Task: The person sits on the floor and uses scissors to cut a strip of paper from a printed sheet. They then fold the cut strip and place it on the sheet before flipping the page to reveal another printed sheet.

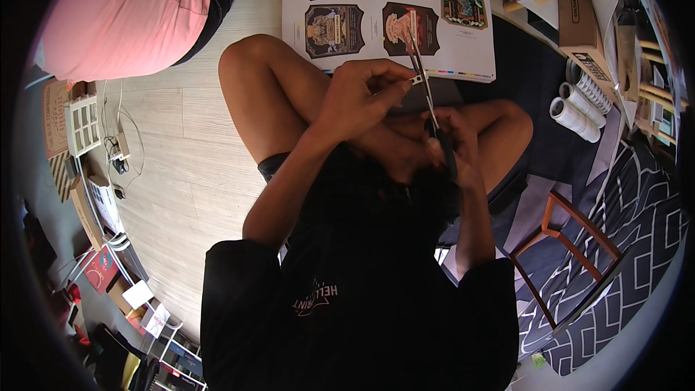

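Observation:
My right hand [457,137] is closed around the dark handles of a pair of scissors [426,88]. The long metal blades point away from me and are slightly apart. In my left hand [362,100], thumb and fingertips pinch a small white piece [416,80], seemingly paper, right beside the blades. Beyond the hands lies a stack of white printed sheets [467,49] bearing several ornate dark labels. The blade tips overlap one reddish label [410,29] in the view; whether they touch the paper cannot be told.
My crossed legs [268,94] frame the work. Someone in pink clothing [130,14] is at the upper left. White rolls [575,117] and a cardboard box [579,22] stand at right, with a brown wooden frame [572,239] nearer. Cables [119,148] lie on the left floor.

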Available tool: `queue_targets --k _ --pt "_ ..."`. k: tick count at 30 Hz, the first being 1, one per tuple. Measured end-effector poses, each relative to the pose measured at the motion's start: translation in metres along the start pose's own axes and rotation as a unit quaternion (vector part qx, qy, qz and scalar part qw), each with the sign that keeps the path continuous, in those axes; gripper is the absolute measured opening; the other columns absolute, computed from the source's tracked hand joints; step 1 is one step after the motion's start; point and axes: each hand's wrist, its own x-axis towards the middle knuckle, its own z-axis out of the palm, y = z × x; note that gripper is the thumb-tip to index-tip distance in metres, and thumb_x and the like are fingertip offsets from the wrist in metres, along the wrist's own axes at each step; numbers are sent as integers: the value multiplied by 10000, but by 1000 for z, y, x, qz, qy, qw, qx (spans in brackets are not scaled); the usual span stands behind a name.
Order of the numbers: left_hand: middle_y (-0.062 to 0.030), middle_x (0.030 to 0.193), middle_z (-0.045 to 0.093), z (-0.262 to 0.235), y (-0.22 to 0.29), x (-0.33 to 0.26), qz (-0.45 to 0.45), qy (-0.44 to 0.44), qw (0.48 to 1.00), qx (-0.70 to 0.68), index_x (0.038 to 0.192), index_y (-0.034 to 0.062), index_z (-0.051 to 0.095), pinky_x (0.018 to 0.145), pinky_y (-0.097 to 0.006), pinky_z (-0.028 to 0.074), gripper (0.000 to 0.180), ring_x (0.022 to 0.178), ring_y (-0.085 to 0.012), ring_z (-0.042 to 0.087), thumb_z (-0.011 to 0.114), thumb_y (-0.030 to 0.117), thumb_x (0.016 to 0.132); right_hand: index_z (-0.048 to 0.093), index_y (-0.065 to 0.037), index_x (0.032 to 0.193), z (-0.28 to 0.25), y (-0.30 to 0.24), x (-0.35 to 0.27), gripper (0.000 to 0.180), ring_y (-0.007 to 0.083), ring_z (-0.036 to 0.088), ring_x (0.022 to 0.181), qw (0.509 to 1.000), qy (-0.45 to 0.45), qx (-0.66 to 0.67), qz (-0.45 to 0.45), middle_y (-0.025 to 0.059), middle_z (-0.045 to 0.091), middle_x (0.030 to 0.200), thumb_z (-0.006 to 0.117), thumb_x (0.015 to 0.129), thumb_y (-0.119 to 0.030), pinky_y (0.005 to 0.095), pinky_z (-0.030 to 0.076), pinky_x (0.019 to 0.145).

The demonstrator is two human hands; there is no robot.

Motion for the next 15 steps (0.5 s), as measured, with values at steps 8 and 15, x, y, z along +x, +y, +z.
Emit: queue_targets --k 8,15 --pt "-69 825 706 1 0 -1 -11 0 1000 -7 1036 -39 697 609 -220 506 181 664 -83 638 674 36 873 524 -22 1191 0 3 0 412 21 459 692 999 -26 17 -27 -40 512 806 717 850 -150 186 360 602" --pt "-66 819 703 2 7 -1 -28 1 999 19 1008 -50 702 602 -208 500 165 653 -75 624 683 23 861 515 -6 1190 1 1 0 419 37 481 734 1000 -25 2 -16 -24 525 823 715 845 -135 208 392 659"
